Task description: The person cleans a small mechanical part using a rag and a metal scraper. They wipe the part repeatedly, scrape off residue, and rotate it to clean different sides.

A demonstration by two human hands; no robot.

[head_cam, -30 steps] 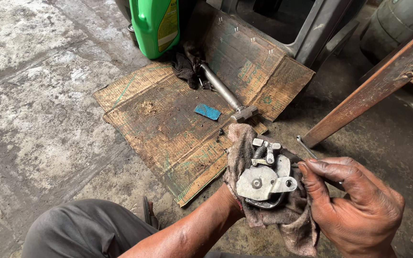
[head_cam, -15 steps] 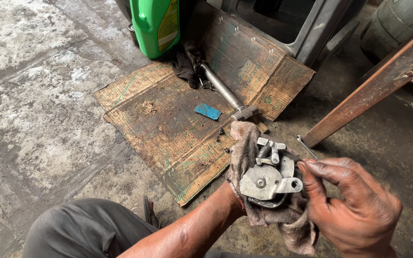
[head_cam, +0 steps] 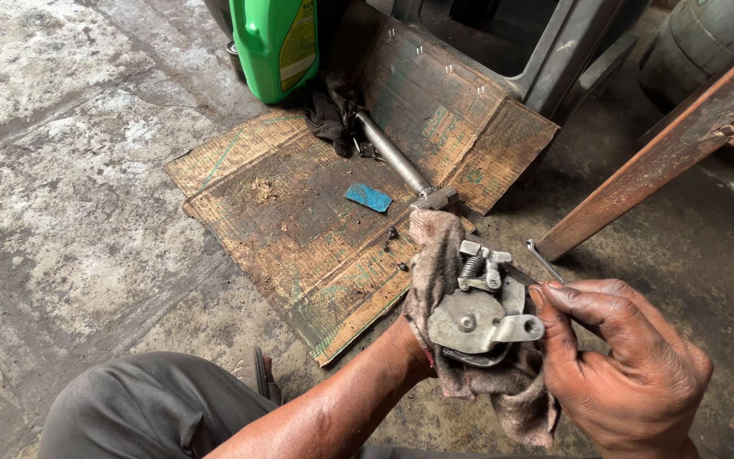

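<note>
Grey metal bracket part with a coil spring at lower right of the frame, cradled in a grimy brown rag over the left hand, fingers hidden under the cloth, right hand fingers clenched on a thin metal tool touching the part, torn brown cardboard sheet on the concrete floor at centre, green plastic jug at top.
</note>
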